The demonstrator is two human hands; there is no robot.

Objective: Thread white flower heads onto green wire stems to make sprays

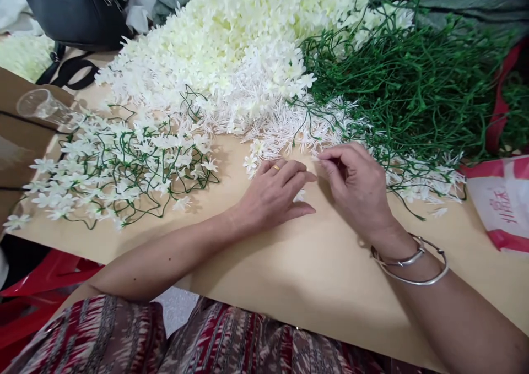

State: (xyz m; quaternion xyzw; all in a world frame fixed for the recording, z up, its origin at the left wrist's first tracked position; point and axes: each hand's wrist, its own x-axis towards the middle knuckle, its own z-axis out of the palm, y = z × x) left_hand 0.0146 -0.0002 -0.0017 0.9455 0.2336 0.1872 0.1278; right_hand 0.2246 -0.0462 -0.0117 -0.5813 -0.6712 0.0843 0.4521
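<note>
My left hand (283, 193) rests low over the table, its thumb apart from the fingers. Between that thumb and forefinger shows a bit of a white artificial flower (299, 196); whether the hand touches it is hidden. Just to the right, my right hand (357, 189) is closed in a pinch, with a tiny white tip at the fingertips too small to name. Beyond both hands spreads a heap of thin white spiky plastic pieces (285, 123). A small white blossom (250, 164) lies by the left fingers.
Loose white blossoms form a large heap (231, 38) at the back. Green plastic stems (409, 87) pile up at the right, near a red and white bag (502, 203). Flowered stems (136, 164) lie left, beside a clear plastic cup (43, 107). A black bag (74, 10) stands behind.
</note>
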